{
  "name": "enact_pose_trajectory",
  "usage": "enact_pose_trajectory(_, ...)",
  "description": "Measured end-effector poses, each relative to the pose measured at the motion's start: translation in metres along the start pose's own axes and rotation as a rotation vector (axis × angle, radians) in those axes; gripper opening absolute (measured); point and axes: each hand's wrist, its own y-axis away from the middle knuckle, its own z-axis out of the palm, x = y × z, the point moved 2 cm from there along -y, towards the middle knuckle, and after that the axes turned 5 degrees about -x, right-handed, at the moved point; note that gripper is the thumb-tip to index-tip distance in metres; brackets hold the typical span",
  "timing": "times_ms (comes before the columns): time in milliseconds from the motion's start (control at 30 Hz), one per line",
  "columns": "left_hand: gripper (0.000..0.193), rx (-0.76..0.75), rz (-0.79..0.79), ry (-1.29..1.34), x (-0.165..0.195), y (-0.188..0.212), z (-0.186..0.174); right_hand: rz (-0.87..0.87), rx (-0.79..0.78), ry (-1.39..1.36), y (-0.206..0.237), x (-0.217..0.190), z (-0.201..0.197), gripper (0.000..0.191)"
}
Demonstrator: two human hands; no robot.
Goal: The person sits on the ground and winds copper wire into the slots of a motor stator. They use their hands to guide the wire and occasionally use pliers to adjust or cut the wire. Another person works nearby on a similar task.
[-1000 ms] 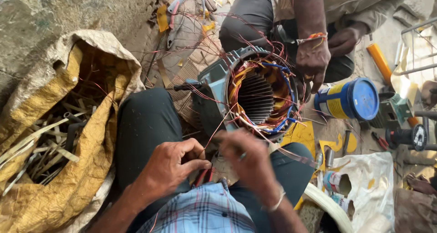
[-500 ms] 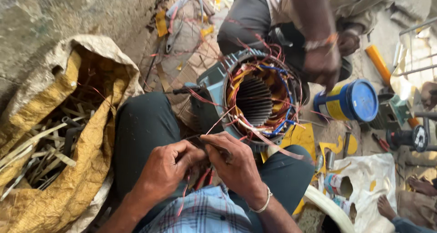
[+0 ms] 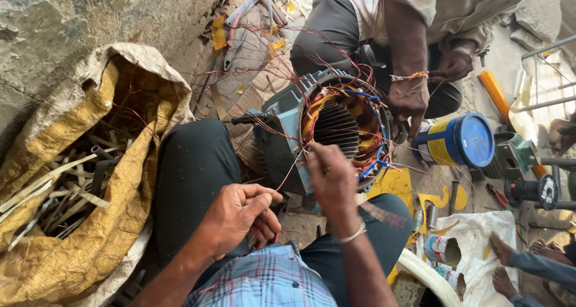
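Observation:
A grey-blue motor stator (image 3: 282,112) lies on its side between my knees, its bore wound with copper coils (image 3: 360,157) and coloured leads. My right hand (image 3: 331,178) is raised to the stator's near rim, fingers pinched on a thin copper wire that runs down toward my lap. My left hand (image 3: 240,214) is curled shut near my lap; it seems to grip a small red-handled tool, mostly hidden. Across from me a seated person's hand (image 3: 409,103) rests on the stator's far rim.
An open yellow sack (image 3: 129,169) of strips and scrap sits at my left against a stone wall. A blue-lidded tin (image 3: 459,140) lies right of the stator. Yellow paper scraps, small cans, pliers and a white bag (image 3: 480,235) are at the right, with another person's feet (image 3: 501,250).
My right hand has lifted from my lap up to the stator's rim, drawing the thin wire with it. My left hand stays low. The view has shifted a little.

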Motion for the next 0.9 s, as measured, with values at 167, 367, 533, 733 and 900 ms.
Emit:
enact_pose_trajectory(167, 0.034, -0.044, 0.046, 0.191, -0.003, -0.004, -0.014, -0.257, -0.134, -0.329, 0.033, -0.044, -0.010, 0.020)
enact_pose_trajectory(367, 0.032, 0.015, -0.040, 0.402, -0.021, -0.008, -0.016, -0.090, 0.068, -0.181, -0.021, -0.052, -0.031, 0.021)
enact_pose_trajectory(533, 0.041, 0.038, -0.071, 0.213, -0.018, -0.018, -0.021, -0.186, -0.217, -0.561, 0.007, -0.049, -0.022, 0.025)
enact_pose_trajectory(733, 0.033, 0.354, -0.075, -0.550, -0.028, -0.032, -0.026, -0.011, -0.028, -0.097, -0.011, -0.016, -0.045, 0.020)
enact_pose_trajectory(900, 0.033, 0.217, -0.052, -0.790, -0.035, -0.085, -0.034, -0.236, -0.310, -0.142, -0.002, -0.036, -0.037, 0.023)
